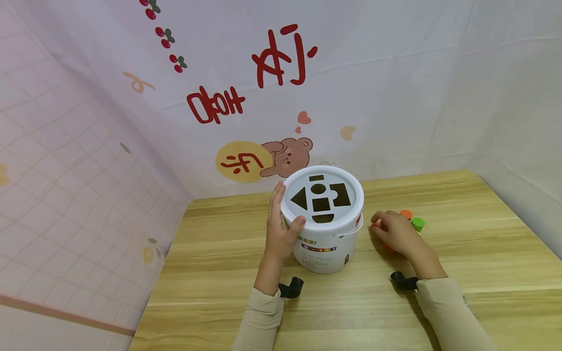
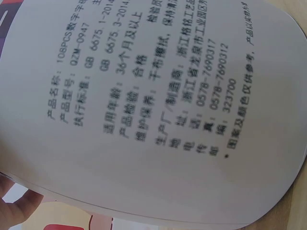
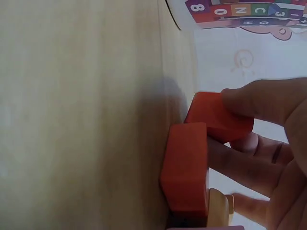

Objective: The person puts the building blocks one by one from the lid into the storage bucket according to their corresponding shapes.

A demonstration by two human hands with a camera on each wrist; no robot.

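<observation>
A white plastic bucket stands upright on the table. Its lid has several cut-out holes, among them a triangle, a circle and a square. My left hand holds the bucket's left side near the rim, thumb at the front and fingers along the far side. To the right of the bucket, my right hand pinches a red block between thumb and fingers. Another red block lies against it on the table, with a yellowish block behind. My right hand partly hides these blocks in the head view.
An orange round block and a green cylinder lie just beyond my right hand. The bucket's thin white handle hangs on its right side. A printed white cloth rises behind the wooden table.
</observation>
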